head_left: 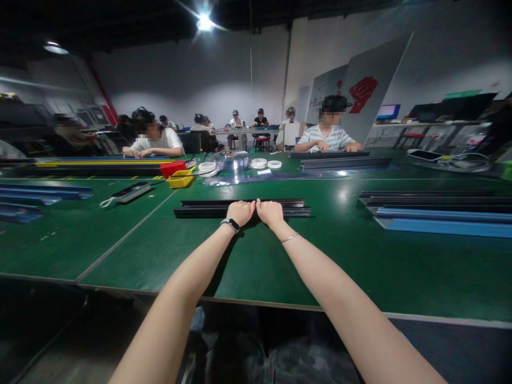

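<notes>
A long black channel-shaped profile (198, 213) lies crosswise on the green table (256, 256) in front of me. My left hand (240, 213), with a watch band at the wrist, is closed over the middle of the profile. Right beside it, my right hand (271, 212) is closed on the same piece, and the thumbs nearly meet. Both fists hide the profile's middle and whatever the fingertips touch. Its two ends stick out past my hands to the left and right.
Black and blue profiles (440, 221) lie at the right, and more blue ones (48, 196) at the left. A phone-like device (130, 192), a yellow bin (181, 179), a red bin (172, 169) and white tape rolls (207, 169) stand beyond. Co-workers (330, 136) sit across the table.
</notes>
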Action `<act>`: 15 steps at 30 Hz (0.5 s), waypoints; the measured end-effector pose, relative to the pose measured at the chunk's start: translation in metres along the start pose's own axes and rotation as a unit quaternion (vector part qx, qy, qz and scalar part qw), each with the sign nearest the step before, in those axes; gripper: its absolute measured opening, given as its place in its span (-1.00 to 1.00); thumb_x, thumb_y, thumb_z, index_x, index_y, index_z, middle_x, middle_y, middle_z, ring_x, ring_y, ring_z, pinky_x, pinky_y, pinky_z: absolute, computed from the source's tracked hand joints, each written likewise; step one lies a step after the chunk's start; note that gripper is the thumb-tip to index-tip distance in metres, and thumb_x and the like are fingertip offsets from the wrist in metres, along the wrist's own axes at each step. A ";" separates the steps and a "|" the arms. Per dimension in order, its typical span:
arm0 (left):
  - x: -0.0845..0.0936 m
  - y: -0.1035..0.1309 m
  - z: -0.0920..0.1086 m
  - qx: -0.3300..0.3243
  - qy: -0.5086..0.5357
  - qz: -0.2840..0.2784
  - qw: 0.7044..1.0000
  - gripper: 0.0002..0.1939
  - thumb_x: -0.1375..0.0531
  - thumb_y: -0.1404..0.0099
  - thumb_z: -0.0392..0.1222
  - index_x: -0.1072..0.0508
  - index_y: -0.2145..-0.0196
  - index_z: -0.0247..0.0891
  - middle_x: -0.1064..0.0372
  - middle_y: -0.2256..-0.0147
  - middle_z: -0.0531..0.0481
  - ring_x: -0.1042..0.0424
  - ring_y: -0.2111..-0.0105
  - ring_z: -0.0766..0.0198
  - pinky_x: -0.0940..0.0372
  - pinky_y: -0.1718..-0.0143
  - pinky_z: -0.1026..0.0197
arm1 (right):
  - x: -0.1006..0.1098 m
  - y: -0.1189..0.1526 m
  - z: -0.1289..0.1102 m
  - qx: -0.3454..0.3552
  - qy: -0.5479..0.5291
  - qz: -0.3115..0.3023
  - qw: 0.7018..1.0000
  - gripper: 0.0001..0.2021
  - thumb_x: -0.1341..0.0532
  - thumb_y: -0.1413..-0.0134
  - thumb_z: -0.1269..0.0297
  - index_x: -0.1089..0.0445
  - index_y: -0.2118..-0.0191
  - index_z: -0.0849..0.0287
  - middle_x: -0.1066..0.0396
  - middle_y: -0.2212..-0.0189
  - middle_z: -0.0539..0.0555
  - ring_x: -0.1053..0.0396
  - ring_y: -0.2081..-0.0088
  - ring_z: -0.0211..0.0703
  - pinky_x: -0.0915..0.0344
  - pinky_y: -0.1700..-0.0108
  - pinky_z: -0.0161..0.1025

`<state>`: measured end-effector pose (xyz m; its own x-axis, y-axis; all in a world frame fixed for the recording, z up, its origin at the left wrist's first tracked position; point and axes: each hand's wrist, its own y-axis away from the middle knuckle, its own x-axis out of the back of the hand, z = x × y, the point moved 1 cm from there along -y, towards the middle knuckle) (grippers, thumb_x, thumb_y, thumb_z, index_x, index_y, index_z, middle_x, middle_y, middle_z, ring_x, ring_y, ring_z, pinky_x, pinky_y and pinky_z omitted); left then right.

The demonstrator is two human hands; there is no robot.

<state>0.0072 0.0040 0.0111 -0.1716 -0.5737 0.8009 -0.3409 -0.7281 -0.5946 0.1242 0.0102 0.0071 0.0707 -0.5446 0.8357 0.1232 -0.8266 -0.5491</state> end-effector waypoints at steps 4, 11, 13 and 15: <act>-0.002 0.000 0.000 0.001 -0.003 -0.013 1.000 -0.48 0.27 -0.24 -0.07 -0.39 0.49 -0.34 -0.34 0.49 -0.13 -0.31 0.44 0.28 -0.09 0.42 0.27 | 0.000 0.002 0.000 0.017 -0.002 0.015 1.000 -0.45 0.28 -0.09 0.16 -0.40 0.38 0.35 -0.38 0.49 0.24 -0.32 0.40 -0.18 -0.12 0.36 -0.32; -0.005 0.000 0.000 -0.005 -0.001 -0.006 1.000 -0.48 0.28 -0.24 -0.07 -0.38 0.50 -0.32 -0.33 0.50 -0.10 -0.30 0.44 0.28 -0.07 0.44 0.27 | -0.004 0.000 0.001 -0.002 -0.014 0.016 1.000 -0.46 0.24 -0.07 0.13 -0.40 0.46 0.34 -0.38 0.53 0.23 -0.32 0.41 -0.14 -0.12 0.36 -0.30; -0.005 0.000 0.000 -0.003 -0.002 -0.002 1.000 -0.49 0.28 -0.24 -0.07 -0.38 0.50 -0.33 -0.33 0.50 -0.10 -0.29 0.45 0.28 -0.06 0.45 0.27 | -0.004 0.000 0.001 0.000 -0.019 0.017 1.000 -0.46 0.24 -0.08 0.13 -0.40 0.46 0.33 -0.38 0.53 0.23 -0.32 0.42 -0.14 -0.12 0.36 -0.29; -0.006 0.000 0.001 0.001 -0.002 0.001 1.000 -0.49 0.27 -0.24 -0.08 -0.37 0.51 -0.34 -0.33 0.50 -0.11 -0.29 0.46 0.29 -0.06 0.45 0.27 | -0.004 0.000 0.001 0.003 -0.024 0.023 0.999 -0.45 0.25 -0.08 0.14 -0.40 0.47 0.32 -0.38 0.54 0.22 -0.32 0.42 -0.15 -0.12 0.37 -0.29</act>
<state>0.0087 0.0071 0.0063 -0.1681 -0.5775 0.7989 -0.3385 -0.7274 -0.5970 0.1250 0.0119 0.0039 0.1229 -0.5744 0.8093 0.1245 -0.8001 -0.5868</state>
